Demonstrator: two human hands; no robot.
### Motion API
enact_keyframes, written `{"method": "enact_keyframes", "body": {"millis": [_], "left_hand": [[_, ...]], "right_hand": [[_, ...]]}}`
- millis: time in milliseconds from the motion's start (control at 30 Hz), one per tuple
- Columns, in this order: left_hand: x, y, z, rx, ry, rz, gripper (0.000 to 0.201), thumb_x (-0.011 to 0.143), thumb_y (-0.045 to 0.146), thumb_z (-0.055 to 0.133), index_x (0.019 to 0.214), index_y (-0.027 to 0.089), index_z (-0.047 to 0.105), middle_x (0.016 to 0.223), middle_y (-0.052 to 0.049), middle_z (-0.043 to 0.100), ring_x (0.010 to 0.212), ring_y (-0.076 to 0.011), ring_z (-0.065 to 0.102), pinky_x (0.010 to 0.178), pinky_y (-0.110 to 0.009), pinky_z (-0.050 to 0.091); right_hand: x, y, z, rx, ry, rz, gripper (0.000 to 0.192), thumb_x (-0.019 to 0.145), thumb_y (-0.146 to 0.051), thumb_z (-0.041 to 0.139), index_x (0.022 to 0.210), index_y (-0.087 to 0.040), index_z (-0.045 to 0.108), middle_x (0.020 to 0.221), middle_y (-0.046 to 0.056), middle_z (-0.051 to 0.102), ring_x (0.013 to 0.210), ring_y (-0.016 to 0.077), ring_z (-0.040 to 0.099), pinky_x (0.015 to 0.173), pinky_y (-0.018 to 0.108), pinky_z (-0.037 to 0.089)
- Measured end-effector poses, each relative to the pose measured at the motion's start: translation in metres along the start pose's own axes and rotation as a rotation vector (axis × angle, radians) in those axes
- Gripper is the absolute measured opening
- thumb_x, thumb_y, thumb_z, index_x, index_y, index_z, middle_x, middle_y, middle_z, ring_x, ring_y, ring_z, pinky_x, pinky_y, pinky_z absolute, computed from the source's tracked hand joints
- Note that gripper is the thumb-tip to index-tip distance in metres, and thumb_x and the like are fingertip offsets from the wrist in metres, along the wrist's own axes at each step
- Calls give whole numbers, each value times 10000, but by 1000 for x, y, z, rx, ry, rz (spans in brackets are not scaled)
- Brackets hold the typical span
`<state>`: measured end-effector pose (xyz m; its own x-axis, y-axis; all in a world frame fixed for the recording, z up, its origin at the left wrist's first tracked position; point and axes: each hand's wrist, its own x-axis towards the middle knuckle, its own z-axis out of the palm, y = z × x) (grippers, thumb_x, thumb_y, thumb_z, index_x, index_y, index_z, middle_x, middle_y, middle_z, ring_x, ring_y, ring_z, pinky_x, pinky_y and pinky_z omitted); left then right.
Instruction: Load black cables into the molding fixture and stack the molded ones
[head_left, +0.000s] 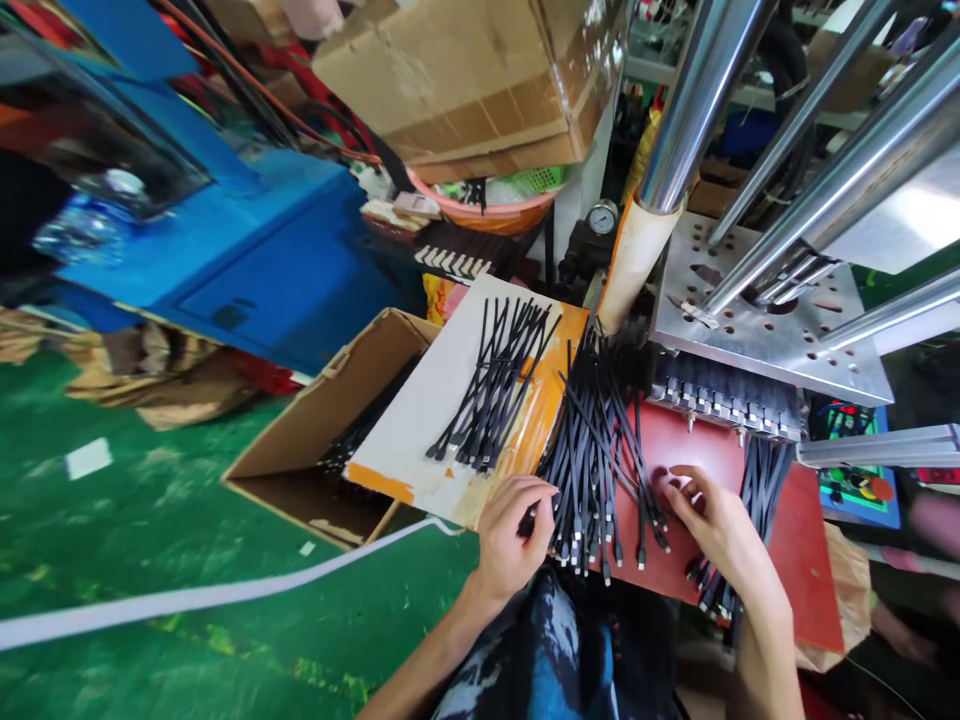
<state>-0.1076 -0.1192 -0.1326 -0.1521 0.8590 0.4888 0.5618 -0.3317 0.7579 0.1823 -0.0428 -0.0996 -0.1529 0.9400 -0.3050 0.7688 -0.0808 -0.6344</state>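
Cables (600, 450), black and short with small plugs, lie in a loose pile on the red surface (795, 540) before the press. Left hand (510, 535) rests at the pile's near edge, fingers curled narrow on a few cable ends. Right hand (712, 520) touches the surface just beside the pile, fingers bent, holding nothing clearly. It looks like sorting; the next pick needs single plugs separated from the tangle.

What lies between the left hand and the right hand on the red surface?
In the head view, a fanned pile of black cables with connector ends lies between the left hand and the right hand, on the red surface.
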Motion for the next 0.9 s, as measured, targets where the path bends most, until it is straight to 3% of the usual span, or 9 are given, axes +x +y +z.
{"method": "enact_keyframes", "body": {"millis": [200, 400, 567, 700, 900], "left_hand": [[2, 0, 0, 3, 0, 1, 202, 966, 63, 592, 1068, 201, 697, 966, -39, 747, 917, -176, 720, 858, -330, 601], [4, 0, -2, 41, -11, 17, 215, 963, 53, 586, 1067, 202, 702, 971, -48, 756, 917, -186, 729, 860, -336, 610], [7, -2, -4, 54, -11, 107, 272, 929, 2, 598, 1087, 195, 705, 985, -50, 760, 958, -192, 734, 889, -336, 616], [8, -3, -3, 64, -25, 126, 283, 922, -11, 599, 1100, 185, 699, 1002, -55, 762, 979, -195, 732, 898, -339, 621], [8, -3, -3, 97, -24, 129, 273, 938, -11, 588, 1106, 178, 691, 1012, -63, 757, 981, -185, 721, 896, -327, 620]], "right_hand": [[-33, 21, -15, 7, 100, 84, 484, 964, -663, 548, 1079, -235, 743, 807, 33, 745, 665, 202, 671, 616, 299, 514], [-42, 32, -37, -91, 216, 20, 442, 1018, -598, 564, 1154, -216, 740, 805, 24, 745, 552, 174, 606, 529, 287, 489], [-26, 18, -63, -110, 218, -121, 360, 1040, -513, 549, 1138, -215, 725, 909, 49, 775, 713, 200, 719, 649, 298, 559], [-9, 3, -94, -190, 202, -270, 304, 1067, -426, 533, 1206, -219, 706, 983, 54, 768, 791, 191, 727, 694, 287, 560], [49, -10, -122, -345, 370, -434, 428, 1091, -372, 478, 1417, -153, 649, 965, 86, 714, 805, 212, 701, 750, 328, 555]]}}
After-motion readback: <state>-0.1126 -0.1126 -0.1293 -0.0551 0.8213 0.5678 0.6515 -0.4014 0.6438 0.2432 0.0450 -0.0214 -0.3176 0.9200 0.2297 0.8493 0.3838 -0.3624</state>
